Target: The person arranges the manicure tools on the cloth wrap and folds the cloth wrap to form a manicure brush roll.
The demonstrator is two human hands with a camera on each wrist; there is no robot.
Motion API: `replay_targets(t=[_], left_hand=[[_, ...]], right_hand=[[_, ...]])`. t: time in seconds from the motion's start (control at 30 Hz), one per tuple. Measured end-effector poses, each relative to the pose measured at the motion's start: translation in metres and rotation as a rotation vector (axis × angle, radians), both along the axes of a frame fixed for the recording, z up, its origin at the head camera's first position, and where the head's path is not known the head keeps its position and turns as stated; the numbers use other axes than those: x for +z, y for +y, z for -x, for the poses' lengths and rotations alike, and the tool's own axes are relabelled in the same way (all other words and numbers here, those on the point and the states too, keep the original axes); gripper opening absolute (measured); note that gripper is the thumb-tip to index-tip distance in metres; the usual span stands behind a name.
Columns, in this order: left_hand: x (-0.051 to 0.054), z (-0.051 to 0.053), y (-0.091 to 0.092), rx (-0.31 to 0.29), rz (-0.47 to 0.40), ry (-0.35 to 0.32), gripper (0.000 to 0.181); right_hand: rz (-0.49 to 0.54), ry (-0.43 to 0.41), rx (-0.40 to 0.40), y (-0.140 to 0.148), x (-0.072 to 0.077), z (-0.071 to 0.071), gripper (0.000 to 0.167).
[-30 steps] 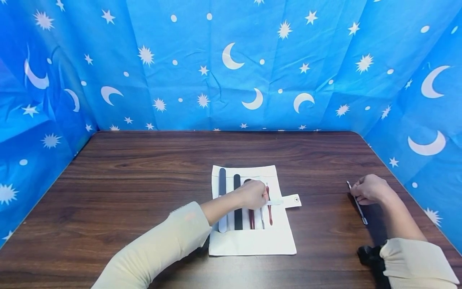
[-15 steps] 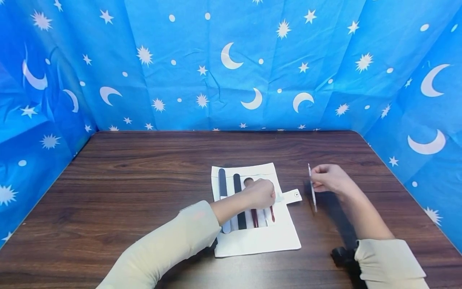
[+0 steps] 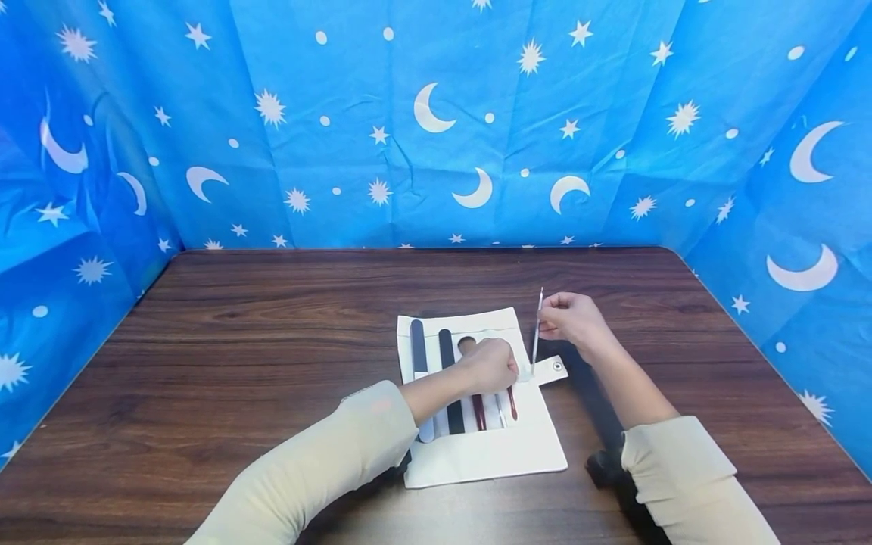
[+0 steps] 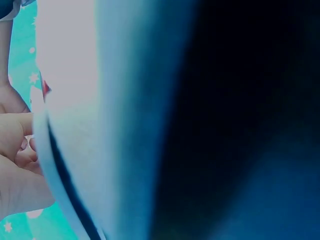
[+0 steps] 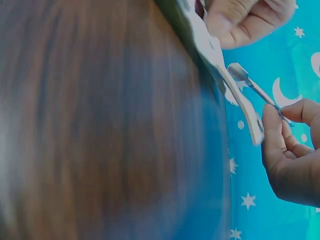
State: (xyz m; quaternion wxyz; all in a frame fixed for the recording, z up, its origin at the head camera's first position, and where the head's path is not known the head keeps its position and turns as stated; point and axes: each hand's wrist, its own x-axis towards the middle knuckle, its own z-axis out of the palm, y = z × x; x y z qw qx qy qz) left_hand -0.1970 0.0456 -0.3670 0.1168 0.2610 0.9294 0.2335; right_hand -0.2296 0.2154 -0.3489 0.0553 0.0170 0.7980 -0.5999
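A white fabric pouch (image 3: 487, 458) lies on the table with a grey nail file (image 3: 418, 348), a black file (image 3: 446, 348), a dark-red brush (image 3: 479, 412) and slimmer tools in its slots. My left hand (image 3: 489, 367) pinches the pouch's right part, over the tools; the right wrist view shows its thumb and fingers (image 5: 245, 20) on the fabric. My right hand (image 3: 575, 322) holds a thin metal tool (image 3: 537, 333) nearly upright beside the pouch's snap tab (image 3: 552, 369). In the right wrist view the tool's spoon-like end (image 5: 238, 71) is near the pouch edge.
The dark wooden table (image 3: 272, 325) stretches around the pouch. Blue cloth (image 3: 341, 151) with moons and stars hangs behind the table and at both sides. A black device (image 3: 602, 468) is at my right wrist.
My right hand has carried the metal tool left to the pouch, turning it more upright. My left hand has shifted slightly right, and the pouch has tilted a little on the table.
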Motion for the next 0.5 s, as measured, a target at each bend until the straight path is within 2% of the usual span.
replay_targets(t=[0.2, 0.5], left_hand=[[0.0, 0.0, -0.001, -0.002, -0.025, -0.005, 0.035], [0.001, 0.002, -0.003, -0.004, -0.043, -0.002, 0.024]], right_hand=[[-0.014, 0.02, 0.018, -0.013, -0.004, 0.004, 0.016], [-0.156, -0.085, 0.137, -0.016, -0.008, 0.001, 0.022]])
